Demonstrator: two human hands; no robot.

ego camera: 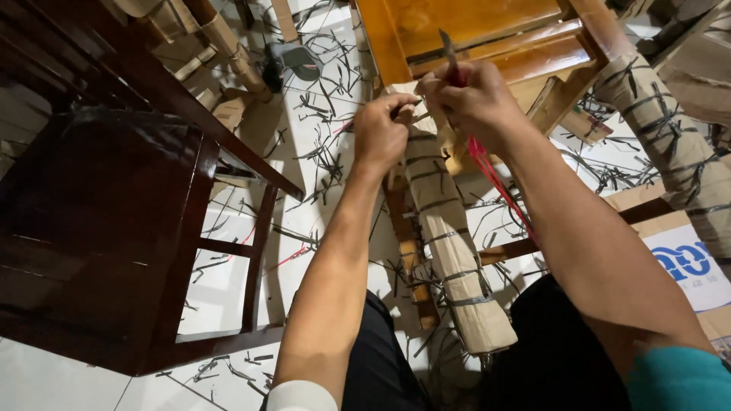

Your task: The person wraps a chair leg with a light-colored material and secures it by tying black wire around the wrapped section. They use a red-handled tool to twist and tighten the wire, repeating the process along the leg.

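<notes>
Gripping blade, fingers closed, wrapped leg

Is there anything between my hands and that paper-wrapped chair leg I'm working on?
Nothing visible. The left hand and right hand already grip the top of the wrapped leg, and the right hand also holds a blade and red string.

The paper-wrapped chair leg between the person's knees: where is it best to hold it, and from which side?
Probably the middle of the wrapped chair leg, taken from the left side. It slants from the hands down toward the knees, and its upper end is already occupied by the left hand and the right hand with the blade. The dark bands should help against slipping.
</notes>
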